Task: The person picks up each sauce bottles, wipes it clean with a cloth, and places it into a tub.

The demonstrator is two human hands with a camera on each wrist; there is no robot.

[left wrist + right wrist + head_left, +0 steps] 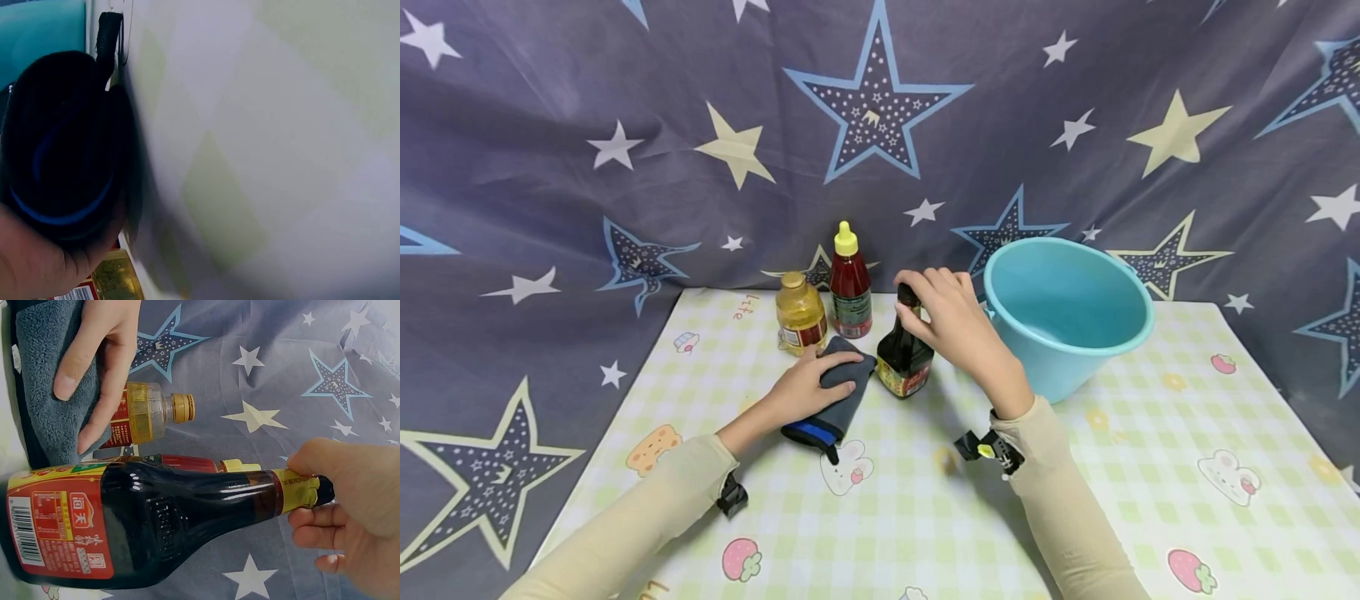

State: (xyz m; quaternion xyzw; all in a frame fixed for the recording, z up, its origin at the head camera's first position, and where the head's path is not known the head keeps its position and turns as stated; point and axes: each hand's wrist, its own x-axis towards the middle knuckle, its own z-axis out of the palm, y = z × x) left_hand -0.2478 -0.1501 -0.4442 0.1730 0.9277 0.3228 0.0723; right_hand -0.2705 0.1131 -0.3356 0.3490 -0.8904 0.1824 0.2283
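My right hand [951, 321] grips the capped neck of a dark soy sauce bottle [904, 358], which stands upright on the table; its red and yellow label shows in the right wrist view. Just left of it, my left hand [808, 387] holds a folded dark grey towel [848, 408] with a blue stripe, the fingers lying over its top. In the left wrist view the towel's rolled end [62, 156] is close to the camera, touching or just over the tablecloth. I cannot tell whether the towel touches the bottle.
Behind the towel stand a yellow oil bottle [801, 312] and a red sauce bottle [851, 292] with a yellow nozzle cap. A light blue bucket [1060, 367] is right of my right hand. A star-patterned curtain [880, 208] hangs behind the checked tablecloth [925, 517].
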